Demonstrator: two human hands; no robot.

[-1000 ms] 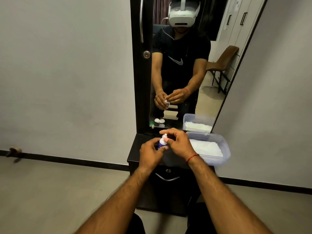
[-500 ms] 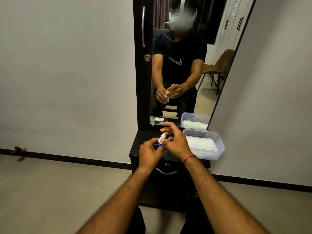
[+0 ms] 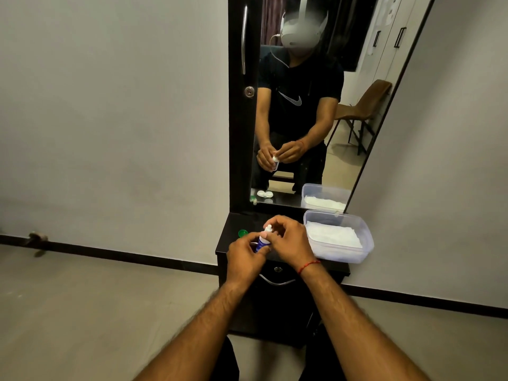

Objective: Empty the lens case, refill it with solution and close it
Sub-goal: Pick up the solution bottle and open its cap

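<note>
left hand (image 3: 244, 257) grips the solution bottle (image 3: 262, 242) round its body | right hand (image 3: 288, 240) curls over the white tip (image 3: 268, 229), pinching it | lens case (image 3: 265, 193) shows only in the mirror, on the dresser top (image 3: 233, 221) behind the hands | bottle likely light, soft-walled, slick (hold mid-body, squeeze gently) | green cap (image 3: 243, 232) lies beside
</note>
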